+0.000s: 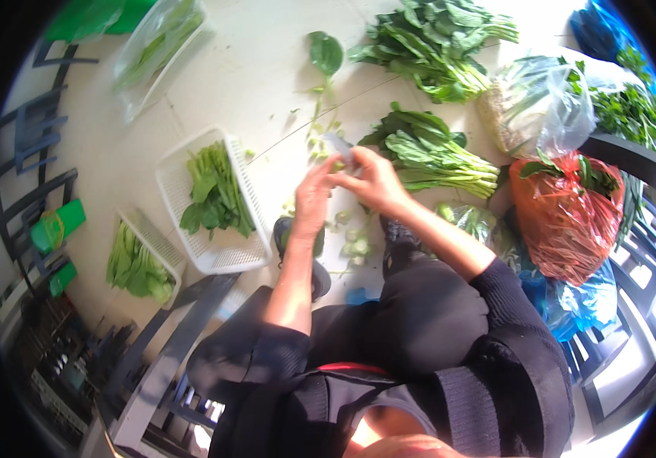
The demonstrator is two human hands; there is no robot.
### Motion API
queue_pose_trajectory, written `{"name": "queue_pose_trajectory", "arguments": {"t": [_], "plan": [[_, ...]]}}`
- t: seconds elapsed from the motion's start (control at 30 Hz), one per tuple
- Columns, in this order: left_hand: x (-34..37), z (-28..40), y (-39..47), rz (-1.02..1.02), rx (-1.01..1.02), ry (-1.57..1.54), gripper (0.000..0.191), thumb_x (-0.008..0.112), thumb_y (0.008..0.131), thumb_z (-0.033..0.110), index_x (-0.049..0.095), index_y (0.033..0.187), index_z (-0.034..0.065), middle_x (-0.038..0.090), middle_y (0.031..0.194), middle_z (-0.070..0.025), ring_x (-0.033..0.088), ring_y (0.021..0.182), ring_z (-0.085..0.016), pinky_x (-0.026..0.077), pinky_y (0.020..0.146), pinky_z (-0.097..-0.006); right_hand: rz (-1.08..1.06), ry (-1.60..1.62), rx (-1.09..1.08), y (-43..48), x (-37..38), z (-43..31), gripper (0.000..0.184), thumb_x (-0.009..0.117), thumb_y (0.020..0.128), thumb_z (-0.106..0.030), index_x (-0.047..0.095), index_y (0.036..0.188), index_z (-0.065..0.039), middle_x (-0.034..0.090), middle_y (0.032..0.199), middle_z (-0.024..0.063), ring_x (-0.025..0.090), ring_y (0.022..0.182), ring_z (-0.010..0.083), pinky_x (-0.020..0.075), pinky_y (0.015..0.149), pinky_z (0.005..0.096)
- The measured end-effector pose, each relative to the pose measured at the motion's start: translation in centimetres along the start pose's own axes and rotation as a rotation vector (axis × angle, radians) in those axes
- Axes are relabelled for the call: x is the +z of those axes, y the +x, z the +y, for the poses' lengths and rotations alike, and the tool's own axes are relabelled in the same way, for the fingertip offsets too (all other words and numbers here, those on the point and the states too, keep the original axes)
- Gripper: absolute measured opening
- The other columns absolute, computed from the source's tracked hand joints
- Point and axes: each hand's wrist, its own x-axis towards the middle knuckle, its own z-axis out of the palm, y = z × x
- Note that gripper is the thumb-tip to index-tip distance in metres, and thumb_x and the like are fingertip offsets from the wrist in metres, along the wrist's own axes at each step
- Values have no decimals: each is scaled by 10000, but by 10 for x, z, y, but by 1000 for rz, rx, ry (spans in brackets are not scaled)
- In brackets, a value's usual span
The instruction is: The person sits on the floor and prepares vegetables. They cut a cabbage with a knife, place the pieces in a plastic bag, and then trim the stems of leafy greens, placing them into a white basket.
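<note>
My left hand (312,197) and my right hand (382,180) meet above the pale tiled floor, in front of my knees. A thin grey blade, apparently a small knife (336,143), juts from the fingers of my right hand; its handle is hidden. Between the fingertips of my left hand is a small green vegetable piece (338,166). Trimmed stem ends (356,246) lie scattered between my shoes. Just beyond the hands, a loose leafy stalk (326,54) rests on the tiles. A bundle of leafy greens (436,150) lies right of my right hand.
Left stands a white perforated basket (213,263) holding cut greens, beside a smaller basket (153,243) of pale-stemmed greens. Another leafy bundle (436,46) lies farther off. At right are a clear bag (545,106) of vegetables, a red plastic bag (568,212) and dark chairs (642,275).
</note>
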Motion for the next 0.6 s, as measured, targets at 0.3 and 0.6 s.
{"name": "queue_pose_trajectory", "arguments": {"t": [0.3,0.6], "plan": [[18,10,-7,-97,6,30,297,644,945,70,635,1228,-22,602,996,-31,560,907,-109,462,809,-229,-237,95,326,-18,-41,3,448,627,959,-440,535,926,-3,511,745,49,460,698,122,427,607,314],[17,9,-1,-42,102,358,343,638,911,24,624,1252,-13,653,1141,-85,599,996,-138,488,885,-268,-384,189,305,-34,-18,-5,474,499,1027,-443,593,981,19,519,715,51,465,695,148,439,659,328]]}}
